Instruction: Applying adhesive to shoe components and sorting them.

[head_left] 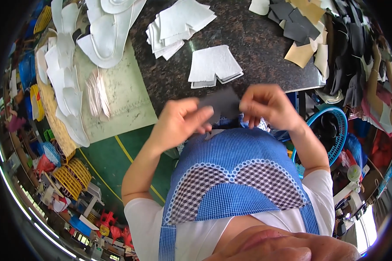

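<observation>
Between my two hands, at the near edge of the dark table, is a flat black piece of sheet material (222,103). My left hand (183,121) grips its left side between thumb and fingers. At its right edge, my right hand (268,106) is pinched closed on it, slightly blurred by motion. Just beyond lies a small stack of white notched pieces (214,64). A larger pile of similar white pieces (180,26) sits farther back to the left. Black and tan cut pieces (298,24) are heaped at the far right of the table.
On the left, a pale board (126,93) carries long white curved pieces (65,87) and a row of thin pale pieces (98,95). Dark strips hang over the table's right side (342,56). A blue plastic basket (336,143) stands at my right; yellow baskets (72,177) are at lower left.
</observation>
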### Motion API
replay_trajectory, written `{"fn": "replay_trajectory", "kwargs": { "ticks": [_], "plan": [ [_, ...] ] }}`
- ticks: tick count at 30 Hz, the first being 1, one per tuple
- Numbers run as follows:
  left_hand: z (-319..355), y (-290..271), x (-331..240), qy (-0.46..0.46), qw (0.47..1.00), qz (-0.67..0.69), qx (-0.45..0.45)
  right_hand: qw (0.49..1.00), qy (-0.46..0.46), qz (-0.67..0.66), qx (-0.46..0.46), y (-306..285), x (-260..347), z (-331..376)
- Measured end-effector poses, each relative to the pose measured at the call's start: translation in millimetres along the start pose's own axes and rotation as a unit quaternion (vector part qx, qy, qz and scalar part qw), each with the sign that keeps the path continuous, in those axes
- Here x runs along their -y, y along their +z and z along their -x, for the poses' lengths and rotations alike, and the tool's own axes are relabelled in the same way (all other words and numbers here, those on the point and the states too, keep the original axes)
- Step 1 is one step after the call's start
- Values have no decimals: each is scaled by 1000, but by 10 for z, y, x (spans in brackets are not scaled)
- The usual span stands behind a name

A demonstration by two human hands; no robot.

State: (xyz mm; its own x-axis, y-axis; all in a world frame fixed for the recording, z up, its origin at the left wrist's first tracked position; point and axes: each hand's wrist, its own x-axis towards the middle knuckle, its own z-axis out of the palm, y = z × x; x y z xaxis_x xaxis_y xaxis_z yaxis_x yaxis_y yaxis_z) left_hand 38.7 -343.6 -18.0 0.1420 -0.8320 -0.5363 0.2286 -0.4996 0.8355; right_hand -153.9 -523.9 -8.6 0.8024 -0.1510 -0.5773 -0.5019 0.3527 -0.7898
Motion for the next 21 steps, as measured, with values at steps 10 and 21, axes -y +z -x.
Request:
{"fn": "replay_trajectory", "kwargs": {
  "ticks": [10, 21],
  "plan": [
    [-567, -217, -155, 72, 968, -159, -181, 970, -60, 156, -178, -41, 154, -533],
    [-556, -261, -109, 138, 896, -340, -249, 834, -170, 412, -327, -228, 82, -375]
  ]
}}
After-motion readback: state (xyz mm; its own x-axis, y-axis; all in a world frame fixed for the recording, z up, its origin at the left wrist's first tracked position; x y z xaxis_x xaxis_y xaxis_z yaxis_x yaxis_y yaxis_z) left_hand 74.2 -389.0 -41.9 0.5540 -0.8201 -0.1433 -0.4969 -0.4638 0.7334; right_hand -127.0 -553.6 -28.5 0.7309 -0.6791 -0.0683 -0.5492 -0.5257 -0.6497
